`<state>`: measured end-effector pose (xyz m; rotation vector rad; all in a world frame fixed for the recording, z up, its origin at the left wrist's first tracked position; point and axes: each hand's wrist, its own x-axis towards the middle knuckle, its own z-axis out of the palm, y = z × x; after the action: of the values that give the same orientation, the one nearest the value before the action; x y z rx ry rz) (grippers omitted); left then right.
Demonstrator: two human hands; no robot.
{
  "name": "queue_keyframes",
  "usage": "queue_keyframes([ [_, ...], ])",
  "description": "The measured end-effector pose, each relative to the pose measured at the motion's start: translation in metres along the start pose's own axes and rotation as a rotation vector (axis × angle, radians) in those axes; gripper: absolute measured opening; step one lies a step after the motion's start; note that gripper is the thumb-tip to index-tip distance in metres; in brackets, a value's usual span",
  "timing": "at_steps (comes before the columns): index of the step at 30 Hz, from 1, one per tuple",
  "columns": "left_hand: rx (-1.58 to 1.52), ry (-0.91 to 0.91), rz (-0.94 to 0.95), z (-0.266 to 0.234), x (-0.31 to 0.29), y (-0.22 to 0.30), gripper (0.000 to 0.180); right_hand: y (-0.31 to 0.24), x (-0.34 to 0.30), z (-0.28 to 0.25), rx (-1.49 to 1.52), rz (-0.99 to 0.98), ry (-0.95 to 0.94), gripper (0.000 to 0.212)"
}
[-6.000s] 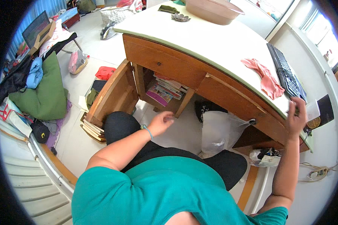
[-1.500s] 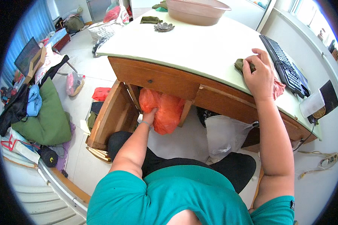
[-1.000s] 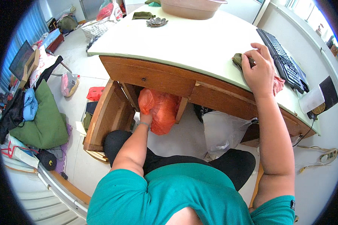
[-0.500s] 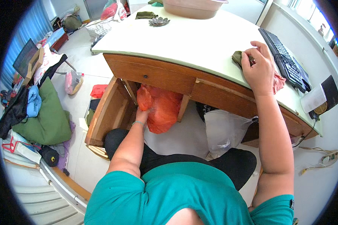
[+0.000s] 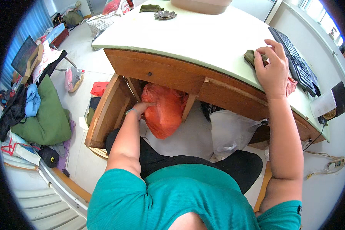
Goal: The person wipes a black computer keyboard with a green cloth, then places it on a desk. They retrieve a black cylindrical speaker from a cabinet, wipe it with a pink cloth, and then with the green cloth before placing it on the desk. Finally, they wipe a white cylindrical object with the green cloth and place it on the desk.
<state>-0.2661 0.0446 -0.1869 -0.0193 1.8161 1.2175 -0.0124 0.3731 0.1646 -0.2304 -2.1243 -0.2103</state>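
Observation:
My left hand (image 5: 143, 108) reaches into the opened left compartment of the wooden desk (image 5: 153, 73). Its fingers lie stretched along the side of a bulging red plastic bag (image 5: 163, 113), and the hand is open against it. What the bag contains is hidden. On the desktop's right side, my right hand (image 5: 274, 71) rests with its fingers loosely bent and apart, holding nothing visible. Beside its thumb is a crumpled dark green cloth (image 5: 250, 57); a pink cloth (image 5: 291, 85) shows beyond the wrist.
The cabinet door (image 5: 103, 113) stands swung out at my left. A black keyboard (image 5: 293, 57) lies along the desk's right edge. A basin (image 5: 201, 5) and a dark flower-shaped dish (image 5: 165, 15) are at the back. Under the desk hangs a whitish plastic bag (image 5: 232, 132).
My left hand has left the bunched top of the red bag and now lies along its left side. The bag sits slightly lower. My right hand stays by the green cloth.

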Motion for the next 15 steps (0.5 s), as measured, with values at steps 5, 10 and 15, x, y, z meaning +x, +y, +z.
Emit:
queue_keyframes([
  [5,0.872,0.169,0.237,0.016,0.048,-0.037,0.065,0.000,0.002,-0.027,0.001,-0.304,0.200,0.017],
  [10,1.243,-0.018,0.461,0.011,0.044,-0.052,0.042,-0.062,-0.060,-0.040,0.623,-0.428,0.022,0.018],
  [15,1.033,0.202,0.534,0.040,0.007,-0.070,0.033,-0.142,-0.173,0.050,0.897,0.086,-1.043,0.044],
])
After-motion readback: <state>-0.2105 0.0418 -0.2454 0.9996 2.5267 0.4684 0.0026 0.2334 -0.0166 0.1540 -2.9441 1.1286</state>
